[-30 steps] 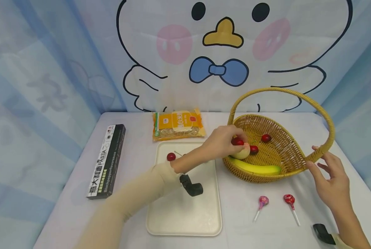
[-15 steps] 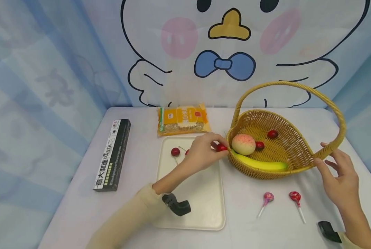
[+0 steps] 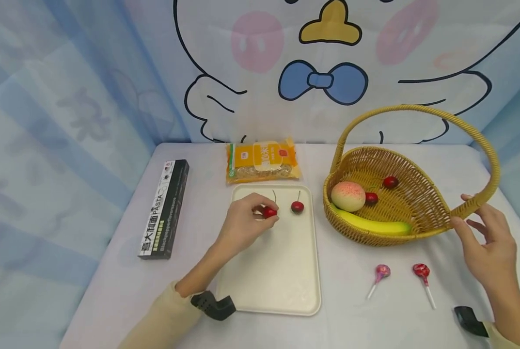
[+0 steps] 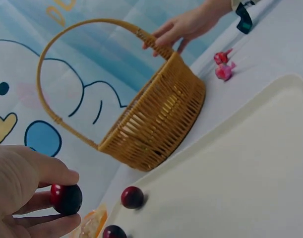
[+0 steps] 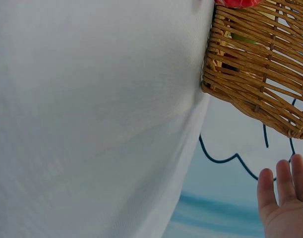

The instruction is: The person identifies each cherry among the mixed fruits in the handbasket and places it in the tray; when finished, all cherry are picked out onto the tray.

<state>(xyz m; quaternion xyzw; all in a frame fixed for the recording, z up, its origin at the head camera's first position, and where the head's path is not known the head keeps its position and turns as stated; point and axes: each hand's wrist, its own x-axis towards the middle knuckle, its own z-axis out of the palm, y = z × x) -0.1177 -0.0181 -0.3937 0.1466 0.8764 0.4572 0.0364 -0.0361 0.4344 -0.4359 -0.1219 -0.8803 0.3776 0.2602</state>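
Note:
My left hand [image 3: 245, 219] pinches a red cherry [image 4: 66, 199] between thumb and fingers over the far part of the cream tray [image 3: 277, 281]. A second cherry [image 3: 297, 207] with its stem up lies on the tray to the right; the left wrist view shows another tray cherry [image 4: 114, 231] that I cannot place surely in the head view. At the right end of the wicker basket [image 3: 434, 203], my right hand [image 3: 488, 240] holds the base of its handle. Inside are a peach [image 3: 348, 196], a banana [image 3: 373, 225] and two cherries [image 3: 390, 182].
A yellow bag of grain [image 3: 263, 162] lies behind the tray. To the left is a black-and-white pasta box [image 3: 164, 208]. A pink lollipop [image 3: 382, 271] and a red lollipop [image 3: 422, 271] lie in front of the basket. A patterned curtain hangs behind the table.
My left hand has drawn back from the basket with a cherry and moved left over the tray. One cherry now lies farther right on the tray. My right hand stays at the handle.

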